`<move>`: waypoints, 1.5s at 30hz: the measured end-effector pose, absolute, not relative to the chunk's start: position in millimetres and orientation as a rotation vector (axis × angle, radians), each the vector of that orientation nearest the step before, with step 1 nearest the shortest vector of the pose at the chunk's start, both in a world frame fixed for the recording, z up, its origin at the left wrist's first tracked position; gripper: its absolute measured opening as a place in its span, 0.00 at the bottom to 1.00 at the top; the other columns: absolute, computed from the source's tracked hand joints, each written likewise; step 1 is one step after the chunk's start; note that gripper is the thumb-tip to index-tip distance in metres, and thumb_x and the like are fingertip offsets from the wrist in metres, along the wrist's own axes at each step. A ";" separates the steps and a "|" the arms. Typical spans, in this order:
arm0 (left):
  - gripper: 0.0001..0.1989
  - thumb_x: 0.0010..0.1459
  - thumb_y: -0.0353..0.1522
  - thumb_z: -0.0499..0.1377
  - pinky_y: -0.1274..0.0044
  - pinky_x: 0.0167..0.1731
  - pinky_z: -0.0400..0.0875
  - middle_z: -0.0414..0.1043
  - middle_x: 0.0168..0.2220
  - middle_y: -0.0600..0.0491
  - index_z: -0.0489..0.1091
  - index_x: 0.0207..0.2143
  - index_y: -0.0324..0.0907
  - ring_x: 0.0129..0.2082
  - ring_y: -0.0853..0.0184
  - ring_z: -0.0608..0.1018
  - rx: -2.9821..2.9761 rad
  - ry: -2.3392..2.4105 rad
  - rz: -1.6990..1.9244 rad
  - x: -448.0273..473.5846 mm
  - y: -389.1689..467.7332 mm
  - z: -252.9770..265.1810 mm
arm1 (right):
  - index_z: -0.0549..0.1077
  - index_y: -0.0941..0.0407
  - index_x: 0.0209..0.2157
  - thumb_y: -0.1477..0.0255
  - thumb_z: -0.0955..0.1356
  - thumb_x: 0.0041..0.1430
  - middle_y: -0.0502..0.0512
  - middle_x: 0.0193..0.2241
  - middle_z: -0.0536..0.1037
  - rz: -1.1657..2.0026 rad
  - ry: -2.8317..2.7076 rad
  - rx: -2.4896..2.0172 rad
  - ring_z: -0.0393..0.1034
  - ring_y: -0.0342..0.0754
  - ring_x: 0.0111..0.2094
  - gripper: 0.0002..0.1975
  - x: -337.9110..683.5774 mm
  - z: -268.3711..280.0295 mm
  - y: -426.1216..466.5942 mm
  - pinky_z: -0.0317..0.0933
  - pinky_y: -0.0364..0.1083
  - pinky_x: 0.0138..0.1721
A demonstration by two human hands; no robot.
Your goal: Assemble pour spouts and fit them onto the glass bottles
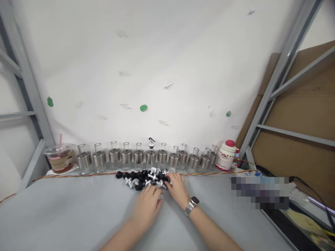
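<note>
A heap of black and silver bottle pourer spouts lies loose on the grey table. My left hand is at the near edge of the heap, its fingers curled down. A pale, shiny bit shows by its thumb, too blurred to name. At the heap's right side, my right hand, with a watch on the wrist, has thumb and fingers closed around a black and silver spout. Behind the heap, several glass bottles with steel sleeves stand in a row; one carries a pourer spout in its neck.
A lidded drink cup with a straw stands at the row's left end, a white jar with a red top at its right. A twisted cable runs along the table before the bottles. Grey metal frames and cardboard flank the white wall.
</note>
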State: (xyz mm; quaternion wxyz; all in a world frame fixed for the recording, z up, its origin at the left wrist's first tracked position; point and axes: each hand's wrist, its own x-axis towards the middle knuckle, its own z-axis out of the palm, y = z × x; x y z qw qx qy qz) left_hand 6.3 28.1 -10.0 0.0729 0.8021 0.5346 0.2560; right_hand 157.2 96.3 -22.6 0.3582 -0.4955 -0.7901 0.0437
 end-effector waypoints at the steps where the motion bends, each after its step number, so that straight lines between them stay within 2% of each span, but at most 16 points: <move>1: 0.09 0.53 0.27 0.51 0.70 0.41 0.62 0.69 0.38 0.50 0.67 0.36 0.43 0.40 0.60 0.69 2.379 1.631 0.785 6.8 27.5 -8.6 | 0.68 0.54 0.35 0.77 0.63 0.52 0.53 0.33 0.72 0.133 -2.029 -1.267 0.62 0.51 0.39 0.08 156.8 -22.8 96.1 0.52 0.47 0.40; 6: 0.15 0.51 0.27 0.51 0.70 0.43 0.60 0.65 0.41 0.47 0.65 0.42 0.40 0.45 0.58 0.66 2.200 1.724 0.863 7.5 28.4 -9.5 | 0.69 0.54 0.32 0.79 0.64 0.50 0.53 0.32 0.71 0.246 -1.914 -1.240 0.63 0.51 0.37 0.08 153.6 -28.4 95.8 0.54 0.48 0.39; 10: 0.12 0.51 0.30 0.52 0.67 0.40 0.61 0.63 0.39 0.45 0.68 0.38 0.38 0.38 0.57 0.70 2.004 1.769 0.909 4.0 29.6 -16.0 | 0.70 0.53 0.35 0.79 0.64 0.49 0.53 0.31 0.73 0.360 -1.776 -1.191 0.62 0.52 0.39 0.11 152.4 -29.5 96.1 0.53 0.50 0.42; 13: 0.09 0.50 0.33 0.53 0.68 0.37 0.63 0.65 0.38 0.47 0.68 0.34 0.41 0.35 0.58 0.73 1.848 1.696 0.962 -0.2 29.8 -16.3 | 0.70 0.54 0.40 0.76 0.65 0.50 0.54 0.34 0.73 0.465 -1.644 -1.131 0.61 0.52 0.42 0.14 155.3 -25.5 98.8 0.51 0.52 0.46; 15: 0.11 0.50 0.37 0.53 0.70 0.31 0.66 0.68 0.32 0.49 0.67 0.35 0.42 0.29 0.60 0.75 1.711 1.596 0.993 -2.2 30.6 -13.5 | 0.72 0.55 0.37 0.73 0.66 0.49 0.56 0.34 0.73 0.560 -1.556 -1.088 0.61 0.52 0.43 0.11 158.6 -21.6 100.0 0.51 0.53 0.48; 18: 0.15 0.52 0.42 0.51 0.74 0.20 0.68 0.70 0.24 0.53 0.63 0.38 0.42 0.21 0.63 0.77 1.460 1.397 1.035 -3.7 33.1 -6.2 | 0.72 0.56 0.33 0.67 0.67 0.49 0.57 0.34 0.74 0.758 -1.417 -1.018 0.65 0.52 0.40 0.09 162.5 -14.7 96.4 0.57 0.53 0.44; 20: 0.16 0.51 0.41 0.53 0.75 0.23 0.71 0.73 0.27 0.51 0.61 0.39 0.41 0.26 0.63 0.79 1.303 1.266 1.073 -4.9 34.6 -0.4 | 0.70 0.57 0.34 0.64 0.66 0.50 0.58 0.36 0.75 0.906 -1.333 -0.958 0.68 0.51 0.38 0.12 163.4 -9.5 90.2 0.62 0.52 0.39; 22: 0.17 0.48 0.38 0.57 0.74 0.32 0.72 0.75 0.33 0.47 0.62 0.39 0.40 0.33 0.62 0.79 1.170 1.166 1.102 -6.6 35.1 5.4 | 0.69 0.57 0.35 0.63 0.64 0.52 0.58 0.37 0.75 1.050 -1.270 -0.896 0.71 0.50 0.35 0.13 163.4 -4.4 83.2 0.64 0.50 0.36; 25: 0.18 0.44 0.33 0.62 0.73 0.42 0.70 0.75 0.38 0.44 0.65 0.39 0.38 0.39 0.61 0.77 1.007 1.035 1.142 -9.7 33.8 12.5 | 0.70 0.57 0.35 0.64 0.66 0.51 0.58 0.36 0.76 1.362 -1.110 -0.775 0.72 0.50 0.35 0.12 163.2 1.5 76.2 0.64 0.49 0.37; 28: 0.13 0.47 0.30 0.60 0.73 0.47 0.66 0.75 0.39 0.45 0.67 0.37 0.37 0.43 0.61 0.74 0.877 0.903 1.216 -13.3 33.1 16.5 | 0.73 0.58 0.35 0.68 0.69 0.46 0.57 0.35 0.77 1.564 -0.996 -0.698 0.71 0.49 0.36 0.13 162.6 4.5 73.8 0.63 0.47 0.39; 33: 0.11 0.54 0.31 0.54 0.71 0.49 0.65 0.75 0.40 0.48 0.68 0.40 0.38 0.42 0.62 0.75 0.688 0.856 1.392 -21.7 38.7 16.4 | 0.73 0.57 0.38 0.71 0.72 0.42 0.55 0.38 0.76 1.573 -1.100 -0.640 0.68 0.48 0.40 0.17 156.5 10.6 67.3 0.58 0.46 0.44; 38: 0.12 0.53 0.30 0.56 0.73 0.47 0.66 0.74 0.41 0.49 0.68 0.41 0.39 0.40 0.63 0.76 0.682 0.897 1.328 -21.0 37.5 14.4 | 0.74 0.55 0.36 0.70 0.70 0.45 0.54 0.35 0.76 1.417 -1.281 -0.686 0.68 0.49 0.37 0.13 148.9 12.6 59.2 0.59 0.48 0.41; 41: 0.13 0.51 0.34 0.58 0.73 0.42 0.69 0.77 0.36 0.47 0.69 0.40 0.38 0.36 0.63 0.78 0.690 0.962 1.238 -14.1 31.8 13.3 | 0.74 0.52 0.35 0.68 0.70 0.45 0.53 0.36 0.73 1.169 -1.454 -0.735 0.66 0.49 0.38 0.12 145.9 9.5 54.5 0.60 0.49 0.40; 45: 0.15 0.47 0.37 0.61 0.72 0.39 0.70 0.77 0.27 0.47 0.71 0.35 0.36 0.30 0.63 0.79 0.716 0.988 1.187 -6.8 25.6 11.6 | 0.74 0.50 0.35 0.70 0.70 0.47 0.50 0.29 0.66 0.797 -1.675 -0.856 0.63 0.45 0.31 0.10 141.9 5.3 46.0 0.61 0.46 0.37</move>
